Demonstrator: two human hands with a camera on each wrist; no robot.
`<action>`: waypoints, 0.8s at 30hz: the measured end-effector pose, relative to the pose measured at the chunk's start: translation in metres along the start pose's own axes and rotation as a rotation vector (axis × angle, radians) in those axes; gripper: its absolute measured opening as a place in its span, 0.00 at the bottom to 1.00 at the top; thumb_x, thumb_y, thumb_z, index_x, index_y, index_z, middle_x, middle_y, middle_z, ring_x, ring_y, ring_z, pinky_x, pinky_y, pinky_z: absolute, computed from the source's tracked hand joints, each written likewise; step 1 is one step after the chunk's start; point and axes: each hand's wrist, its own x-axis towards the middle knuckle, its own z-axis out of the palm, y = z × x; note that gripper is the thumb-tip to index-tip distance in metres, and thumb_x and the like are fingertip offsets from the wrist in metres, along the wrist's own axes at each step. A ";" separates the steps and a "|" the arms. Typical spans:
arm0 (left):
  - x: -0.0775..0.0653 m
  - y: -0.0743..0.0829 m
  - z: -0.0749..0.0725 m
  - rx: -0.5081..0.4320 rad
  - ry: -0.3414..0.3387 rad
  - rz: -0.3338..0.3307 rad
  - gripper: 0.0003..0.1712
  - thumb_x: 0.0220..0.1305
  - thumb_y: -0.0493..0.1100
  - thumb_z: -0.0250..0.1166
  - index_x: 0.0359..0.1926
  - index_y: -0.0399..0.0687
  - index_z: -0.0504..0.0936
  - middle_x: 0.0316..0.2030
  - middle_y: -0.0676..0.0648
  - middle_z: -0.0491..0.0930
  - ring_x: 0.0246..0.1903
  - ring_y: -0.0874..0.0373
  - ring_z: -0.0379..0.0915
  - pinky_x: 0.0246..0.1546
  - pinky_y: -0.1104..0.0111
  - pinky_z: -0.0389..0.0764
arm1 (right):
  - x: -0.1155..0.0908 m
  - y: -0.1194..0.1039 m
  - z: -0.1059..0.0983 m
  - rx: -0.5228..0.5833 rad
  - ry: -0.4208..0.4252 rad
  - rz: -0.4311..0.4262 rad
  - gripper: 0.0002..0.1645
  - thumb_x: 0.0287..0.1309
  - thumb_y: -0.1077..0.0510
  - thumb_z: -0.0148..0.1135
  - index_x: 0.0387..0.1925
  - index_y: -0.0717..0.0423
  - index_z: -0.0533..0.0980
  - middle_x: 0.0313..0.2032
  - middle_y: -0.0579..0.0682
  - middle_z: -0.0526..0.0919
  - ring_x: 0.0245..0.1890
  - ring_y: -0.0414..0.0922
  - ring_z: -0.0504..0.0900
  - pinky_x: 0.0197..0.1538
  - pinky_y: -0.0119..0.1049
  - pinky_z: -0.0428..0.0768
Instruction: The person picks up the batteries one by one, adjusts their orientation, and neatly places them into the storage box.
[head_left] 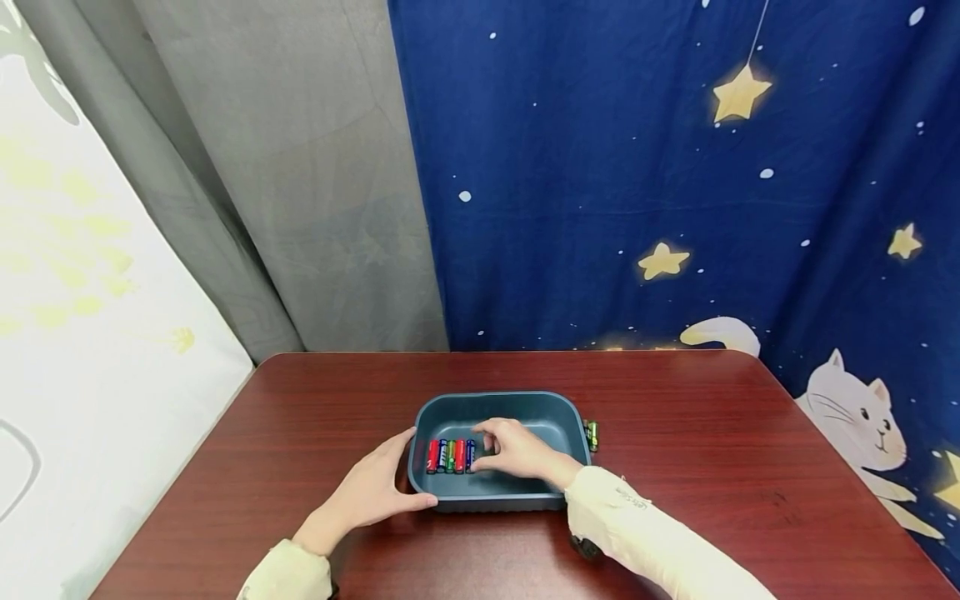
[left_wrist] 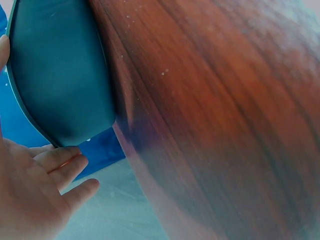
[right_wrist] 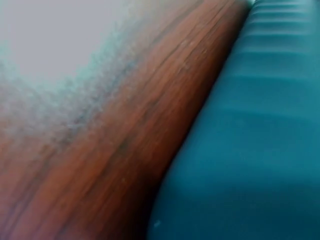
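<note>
A blue-green plastic box [head_left: 510, 506] stands on the table, with a row of red, blue and green batteries [head_left: 451, 457] side by side in its left part. My left hand [head_left: 375, 485] lies along the box's left end, thumb at the front corner and fingers at the left rim. In the left wrist view the fingers of that hand [left_wrist: 40, 185] look straight and spread against the box wall [left_wrist: 60, 75]. My right hand [head_left: 519, 450] reaches into the box and pinches the rightmost blue battery [head_left: 470, 457] by its ends. The right wrist view shows only the box's ribbed outer wall [right_wrist: 250, 150].
Green batteries [head_left: 593, 435] lie on the table just outside the box's right wall. The reddish-brown wooden table [head_left: 675, 417] extends around the box. Behind it hang a grey curtain [head_left: 322, 208] and a dark blue star-patterned curtain [head_left: 562, 208].
</note>
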 end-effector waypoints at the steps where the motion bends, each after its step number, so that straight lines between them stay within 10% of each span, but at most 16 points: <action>1: 0.000 0.000 0.000 0.001 -0.001 -0.002 0.58 0.36 0.69 0.68 0.65 0.47 0.60 0.58 0.48 0.68 0.56 0.53 0.65 0.53 0.54 0.70 | -0.002 -0.001 -0.002 0.006 0.004 -0.011 0.32 0.46 0.53 0.69 0.51 0.67 0.73 0.25 0.48 0.74 0.19 0.32 0.66 0.28 0.26 0.70; 24: 0.000 -0.001 0.000 0.010 -0.001 0.004 0.58 0.37 0.70 0.68 0.65 0.45 0.59 0.58 0.47 0.68 0.56 0.52 0.65 0.53 0.54 0.69 | -0.064 0.009 -0.070 0.101 0.240 -0.075 0.26 0.46 0.55 0.69 0.48 0.60 0.74 0.29 0.50 0.76 0.26 0.44 0.73 0.27 0.31 0.74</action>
